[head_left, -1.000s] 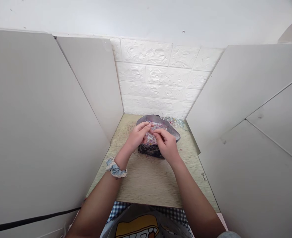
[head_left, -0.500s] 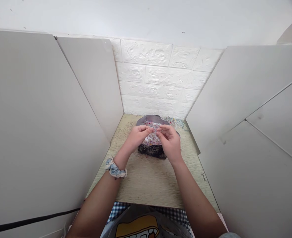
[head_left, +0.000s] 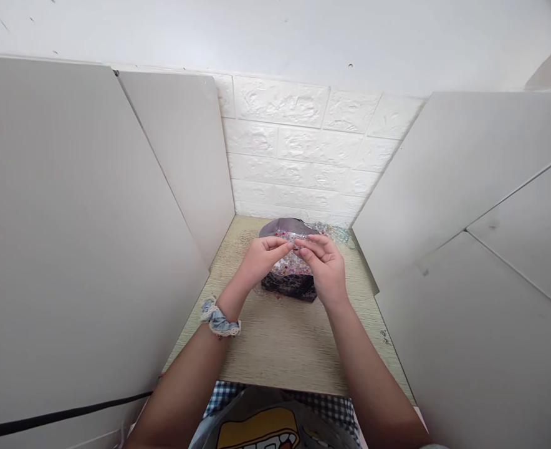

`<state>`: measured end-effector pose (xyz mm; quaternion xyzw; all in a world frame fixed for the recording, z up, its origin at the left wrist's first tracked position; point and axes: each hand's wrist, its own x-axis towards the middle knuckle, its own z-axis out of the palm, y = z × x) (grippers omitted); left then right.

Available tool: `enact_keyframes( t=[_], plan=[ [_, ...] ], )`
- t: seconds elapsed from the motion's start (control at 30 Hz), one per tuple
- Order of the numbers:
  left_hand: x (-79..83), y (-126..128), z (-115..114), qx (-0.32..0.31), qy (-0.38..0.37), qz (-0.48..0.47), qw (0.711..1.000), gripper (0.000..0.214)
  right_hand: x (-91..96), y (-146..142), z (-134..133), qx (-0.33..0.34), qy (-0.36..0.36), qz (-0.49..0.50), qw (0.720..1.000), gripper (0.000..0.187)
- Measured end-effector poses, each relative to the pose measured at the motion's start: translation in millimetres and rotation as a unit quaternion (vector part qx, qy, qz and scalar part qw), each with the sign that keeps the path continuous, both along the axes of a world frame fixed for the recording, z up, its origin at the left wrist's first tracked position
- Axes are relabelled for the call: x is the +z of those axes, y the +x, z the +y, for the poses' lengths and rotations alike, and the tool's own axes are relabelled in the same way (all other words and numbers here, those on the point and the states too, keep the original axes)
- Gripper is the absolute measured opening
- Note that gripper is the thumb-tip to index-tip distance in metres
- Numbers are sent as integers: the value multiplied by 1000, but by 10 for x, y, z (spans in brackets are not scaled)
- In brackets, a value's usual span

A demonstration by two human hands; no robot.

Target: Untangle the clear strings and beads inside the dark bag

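My left hand (head_left: 265, 257) is closed, thumb and forefinger pinched together above the middle of an opened dark bag (head_left: 288, 288). Facing it, my right hand (head_left: 326, 265) is also closed in a pinch, and the fingertips of both hands almost meet. Whatever is between the fingertips is too small to make out. Below them, the bag holds many small clear, pink and red beads (head_left: 287, 267). A blue scrunchie (head_left: 220, 318) with white lace trim circles my left wrist.
Behind the bag on the right lies a pile of strung pale beads (head_left: 336, 233). Tiny loose bits (head_left: 384, 337) lie near the right edge of the wooden tabletop (head_left: 280, 349). White panels (head_left: 177, 156) stand left and right, with a white brick-patterned wall (head_left: 298, 149) behind.
My right hand has shifted slightly right and its fingertips have come closer to those of my left hand. The whole view has moved a little; the bag stays in place.
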<state>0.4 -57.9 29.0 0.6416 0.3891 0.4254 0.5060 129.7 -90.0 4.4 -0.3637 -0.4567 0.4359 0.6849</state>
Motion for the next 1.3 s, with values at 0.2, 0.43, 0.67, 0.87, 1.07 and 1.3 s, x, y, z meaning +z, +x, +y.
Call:
enact_keyframes(
  t=[0.2, 0.43, 0.67, 0.87, 1.07, 1.3],
  plan=[
    [9, 3, -20, -6, 21, 11, 1000, 25, -13, -8, 0, 0, -5, 1, 1000, 28],
    [14, 5, -28, -6, 20, 15, 1000, 27, -12, -17, 2, -8, -9, -3, 1000, 27],
    [16, 0, -32, 12, 19, 21, 1000, 28, -8, -9, 7, -20, -5, 11, 1000, 26],
    [14, -6, -33, 7, 17, 25, 1000, 28, -2, -15, 7, -22, -7, 15, 1000, 26],
    [0, -1, -20, 12, 22, 24, 999, 28, -10, -16, 7, -28, -12, 3, 1000, 27],
    [-8, 6, -14, 9, 25, 30, 999, 28, -17, -20, 8, -31, -11, -10, 999, 26]
  ],
)
